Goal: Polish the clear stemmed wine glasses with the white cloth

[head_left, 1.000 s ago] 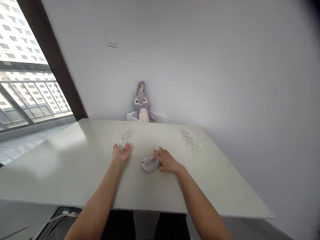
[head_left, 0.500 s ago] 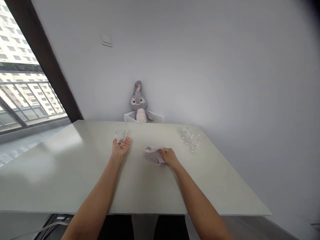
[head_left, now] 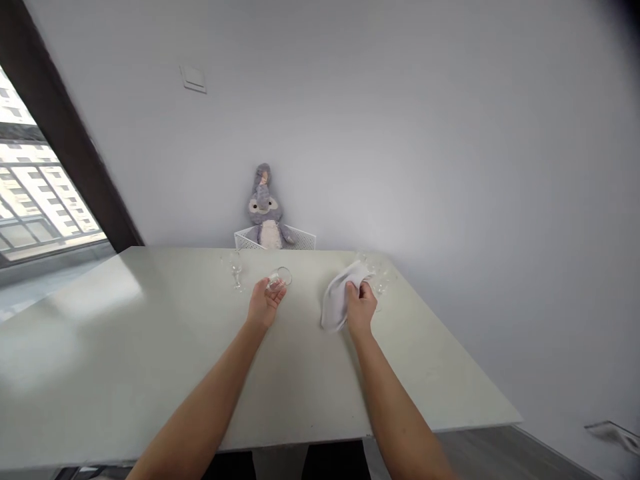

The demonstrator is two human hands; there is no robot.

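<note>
A tilted, clear, round drinking glass [head_left: 283, 276] is above the white flat table [head_left: 300, 383], gripped by the left hand [head_left: 263, 305]. The right hand [head_left: 362, 308] pinches a pale grey fabric cloth [head_left: 336, 301], partly hiding the clear stemmed glasses [head_left: 383, 281]. Beyond the table, a grey plush toy [head_left: 270, 233] sits in a white perforated basket [head_left: 303, 239].

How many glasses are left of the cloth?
2 visible: a tilted glass in the left hand, a standing glass farther left on the table. Another could hide behind it.
</note>
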